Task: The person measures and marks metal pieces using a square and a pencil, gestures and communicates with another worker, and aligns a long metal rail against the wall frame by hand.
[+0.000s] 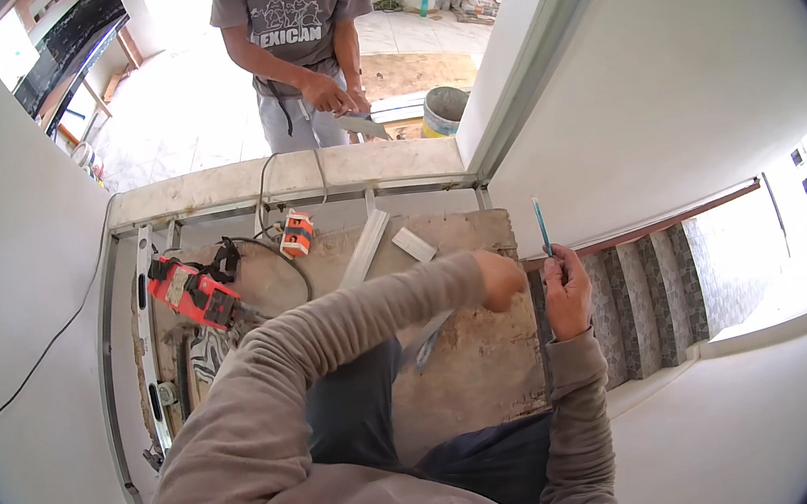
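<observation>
My right hand (pixel 567 292) grips a thin blue pencil (pixel 541 223) that points up against the white wall beside the tiled stairs (pixel 647 303). My left arm in a beige sleeve crosses my body. My left hand (pixel 500 278) is a closed fist at the right edge of the rough brown board (pixel 468 365), just left of the pencil; nothing shows in it. A flat metal strip (pixel 431 339) lies under my left forearm.
A red power drill (pixel 195 293), an orange socket block (pixel 296 233) with cable, two metal strips (pixel 363 249) and a long level (pixel 148 344) lie on the board. Beyond the ledge (pixel 284 178) another person's hands (pixel 334 97) hold a flat metal piece, near a bucket (pixel 444 109).
</observation>
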Action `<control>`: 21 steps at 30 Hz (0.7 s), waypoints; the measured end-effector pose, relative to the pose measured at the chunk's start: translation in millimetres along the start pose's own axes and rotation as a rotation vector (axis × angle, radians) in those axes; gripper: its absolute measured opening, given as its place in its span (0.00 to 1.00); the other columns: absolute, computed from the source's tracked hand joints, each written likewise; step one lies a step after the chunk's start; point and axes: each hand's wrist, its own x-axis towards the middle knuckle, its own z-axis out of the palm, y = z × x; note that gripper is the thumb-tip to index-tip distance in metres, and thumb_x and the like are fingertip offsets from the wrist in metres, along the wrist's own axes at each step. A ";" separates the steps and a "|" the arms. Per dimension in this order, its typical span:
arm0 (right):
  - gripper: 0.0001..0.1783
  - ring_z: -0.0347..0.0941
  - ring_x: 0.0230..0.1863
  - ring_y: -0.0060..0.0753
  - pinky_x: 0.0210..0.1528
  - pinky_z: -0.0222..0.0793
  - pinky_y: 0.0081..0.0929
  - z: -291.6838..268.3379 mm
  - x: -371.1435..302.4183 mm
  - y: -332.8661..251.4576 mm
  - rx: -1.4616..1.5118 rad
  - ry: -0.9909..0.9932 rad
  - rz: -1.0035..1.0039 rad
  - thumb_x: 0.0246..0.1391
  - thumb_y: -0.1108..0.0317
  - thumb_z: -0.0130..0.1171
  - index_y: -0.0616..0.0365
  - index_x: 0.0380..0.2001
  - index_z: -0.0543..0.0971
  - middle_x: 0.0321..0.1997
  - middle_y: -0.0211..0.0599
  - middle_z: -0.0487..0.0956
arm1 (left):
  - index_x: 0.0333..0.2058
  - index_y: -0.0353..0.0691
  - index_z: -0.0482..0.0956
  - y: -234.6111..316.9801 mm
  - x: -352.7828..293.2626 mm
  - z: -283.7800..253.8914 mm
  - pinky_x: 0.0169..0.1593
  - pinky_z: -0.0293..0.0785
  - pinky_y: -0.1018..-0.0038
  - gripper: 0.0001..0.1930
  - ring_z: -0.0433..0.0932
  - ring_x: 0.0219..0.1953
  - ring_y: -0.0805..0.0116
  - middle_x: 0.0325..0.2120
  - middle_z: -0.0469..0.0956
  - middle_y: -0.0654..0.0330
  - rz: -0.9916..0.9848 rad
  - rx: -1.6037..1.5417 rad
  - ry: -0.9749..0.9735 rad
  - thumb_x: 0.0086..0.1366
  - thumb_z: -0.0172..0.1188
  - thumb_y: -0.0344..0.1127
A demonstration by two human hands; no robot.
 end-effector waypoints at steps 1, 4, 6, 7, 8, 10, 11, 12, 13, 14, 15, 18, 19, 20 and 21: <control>0.13 0.67 0.28 0.22 0.32 0.65 0.23 -5.6 1.1 4.5 -0.006 0.010 0.001 0.59 0.70 0.51 0.65 0.44 0.75 0.28 0.33 0.74 | 0.45 0.41 0.78 25.5 8.6 -8.6 0.43 0.75 0.58 0.20 0.79 0.41 0.51 0.35 0.80 0.51 0.005 0.033 -0.059 0.52 0.57 0.40; 0.13 0.64 0.27 0.19 0.31 0.63 0.21 -16.7 10.3 18.1 0.070 0.024 -0.011 0.59 0.70 0.51 0.66 0.44 0.75 0.26 0.30 0.72 | 0.39 0.40 0.79 64.5 19.5 1.3 0.39 0.76 0.58 0.16 0.80 0.38 0.51 0.32 0.80 0.52 0.031 0.010 -0.031 0.50 0.56 0.36; 0.13 0.62 0.25 0.14 0.26 0.60 0.15 -26.9 14.8 19.5 0.249 0.026 0.138 0.59 0.70 0.51 0.66 0.45 0.75 0.25 0.27 0.70 | 0.37 0.38 0.80 64.6 37.7 40.3 0.39 0.76 0.58 0.15 0.80 0.38 0.51 0.31 0.80 0.50 0.074 -0.081 0.042 0.50 0.58 0.36; 0.13 0.62 0.25 0.14 0.26 0.60 0.15 -28.7 15.1 17.8 0.243 0.029 0.137 0.59 0.70 0.51 0.66 0.45 0.75 0.25 0.27 0.70 | 0.37 0.38 0.80 62.7 44.6 63.1 0.39 0.76 0.58 0.15 0.80 0.38 0.51 0.31 0.80 0.50 0.079 -0.083 0.046 0.50 0.58 0.36; 0.13 0.62 0.23 0.12 0.24 0.59 0.13 -28.0 14.2 15.1 0.304 0.020 0.179 0.59 0.71 0.51 0.66 0.45 0.75 0.25 0.26 0.69 | 0.37 0.38 0.80 60.1 49.1 87.3 0.40 0.76 0.57 0.15 0.80 0.39 0.50 0.32 0.80 0.49 0.167 -0.042 -0.055 0.50 0.58 0.36; 0.13 0.61 0.22 0.10 0.21 0.57 0.11 -28.9 11.2 16.2 0.355 0.003 0.223 0.59 0.71 0.51 0.65 0.45 0.74 0.24 0.25 0.69 | 0.36 0.37 0.80 66.2 53.3 111.0 0.41 0.76 0.57 0.15 0.79 0.40 0.50 0.32 0.80 0.49 0.254 -0.011 -0.149 0.50 0.59 0.36; 0.12 0.62 0.21 0.10 0.20 0.58 0.11 -28.0 9.9 21.1 0.328 -0.006 0.238 0.58 0.71 0.51 0.65 0.44 0.74 0.25 0.26 0.69 | 0.36 0.37 0.80 67.9 56.0 115.3 0.42 0.76 0.57 0.14 0.79 0.41 0.49 0.34 0.80 0.48 0.283 0.036 -0.289 0.50 0.59 0.36; 0.12 0.63 0.20 0.11 0.19 0.58 0.10 -27.3 9.4 23.5 0.302 -0.015 0.252 0.58 0.72 0.51 0.64 0.44 0.74 0.25 0.26 0.70 | 0.36 0.37 0.80 69.1 58.7 118.8 0.43 0.75 0.57 0.14 0.78 0.42 0.49 0.36 0.79 0.47 0.310 0.082 -0.430 0.51 0.59 0.36; 0.12 0.63 0.20 0.11 0.19 0.58 0.10 -28.8 8.4 24.4 0.295 -0.012 0.250 0.58 0.72 0.51 0.64 0.44 0.74 0.25 0.26 0.70 | 0.36 0.37 0.80 74.2 59.3 117.2 0.43 0.75 0.57 0.14 0.78 0.42 0.49 0.36 0.79 0.47 0.315 0.083 -0.425 0.51 0.59 0.36; 0.11 0.64 0.20 0.12 0.19 0.59 0.11 -29.9 7.8 25.0 0.294 -0.033 0.253 0.57 0.72 0.51 0.64 0.43 0.74 0.25 0.26 0.71 | 0.36 0.36 0.79 80.2 60.4 115.4 0.44 0.75 0.57 0.14 0.78 0.44 0.49 0.37 0.79 0.47 0.344 0.122 -0.413 0.52 0.59 0.37; 0.10 0.65 0.20 0.13 0.20 0.60 0.12 -31.0 7.1 25.7 0.292 -0.052 0.255 0.57 0.73 0.51 0.64 0.42 0.74 0.26 0.27 0.72 | 0.36 0.36 0.79 85.5 60.3 114.3 0.45 0.74 0.57 0.14 0.77 0.45 0.49 0.39 0.78 0.46 0.372 0.162 -0.402 0.52 0.59 0.37; 0.09 0.66 0.21 0.14 0.21 0.62 0.14 -27.3 5.2 31.3 0.283 -0.065 0.231 0.56 0.73 0.51 0.63 0.41 0.74 0.27 0.28 0.73 | 0.45 0.35 0.76 112.5 64.3 141.8 0.47 0.73 0.58 0.20 0.75 0.48 0.48 0.43 0.77 0.44 0.295 -0.398 -0.144 0.56 0.57 0.40; 0.09 0.66 0.21 0.14 0.21 0.62 0.14 -26.8 4.4 31.7 0.280 -0.065 0.231 0.56 0.73 0.51 0.63 0.41 0.74 0.27 0.28 0.73 | 0.49 0.36 0.74 127.8 69.9 147.1 0.49 0.72 0.59 0.23 0.74 0.50 0.48 0.46 0.76 0.45 0.208 -0.591 -0.213 0.58 0.56 0.42; 0.09 0.67 0.21 0.15 0.21 0.63 0.15 -31.2 2.7 34.0 0.249 -0.079 0.238 0.56 0.74 0.51 0.63 0.40 0.74 0.27 0.28 0.73 | 0.49 0.36 0.74 138.4 72.6 156.4 0.49 0.72 0.59 0.23 0.74 0.50 0.48 0.46 0.76 0.45 0.225 -0.588 -0.220 0.58 0.56 0.42; 0.09 0.67 0.22 0.15 0.22 0.64 0.16 -38.5 0.5 37.2 0.216 -0.086 0.248 0.56 0.74 0.51 0.63 0.40 0.74 0.27 0.29 0.74 | 0.52 0.36 0.72 149.9 75.6 165.8 0.52 0.70 0.61 0.24 0.73 0.52 0.49 0.48 0.75 0.46 0.320 -0.779 -0.156 0.60 0.54 0.43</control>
